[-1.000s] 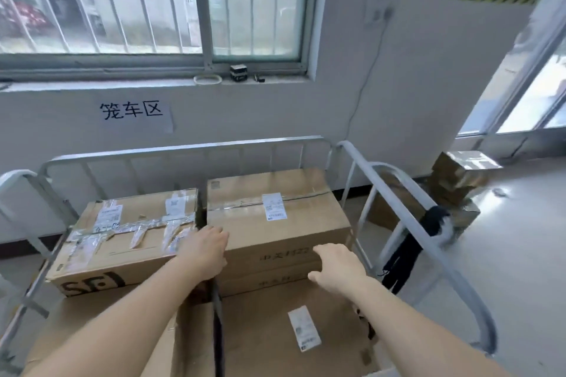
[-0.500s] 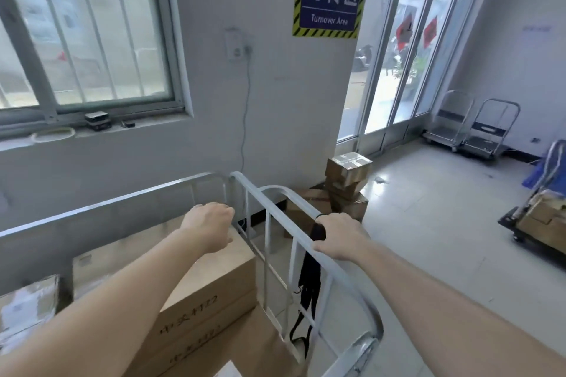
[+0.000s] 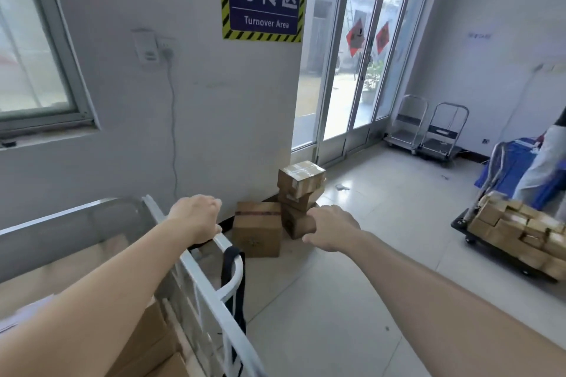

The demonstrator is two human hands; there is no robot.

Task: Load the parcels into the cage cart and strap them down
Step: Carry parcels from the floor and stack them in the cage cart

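Observation:
The cage cart's white side rail [image 3: 202,281] runs through the lower left, and brown parcels [image 3: 144,346] lie inside the cart. A black strap [image 3: 235,278] hangs over that rail. My left hand [image 3: 196,217] sits on the rail's top end with its fingers curled over it. My right hand [image 3: 332,228] hovers in the air beyond the cart, loosely curled and holding nothing. Just past it, against the wall, a larger brown parcel [image 3: 257,232] stands on the floor beside a leaning stack of smaller parcels [image 3: 300,184].
A platform trolley [image 3: 520,239] piled with several small boxes stands at the right, with a person [image 3: 545,168] and a blue cart [image 3: 508,168] behind it. Two folding hand trolleys [image 3: 428,131] are parked by the glass doors [image 3: 352,70]. Tiled floor lies between.
My view has swung right, from the cart to the floor parcels. My right hand left the rail and moved out toward the parcels; my left hand moved from the box onto the rail.

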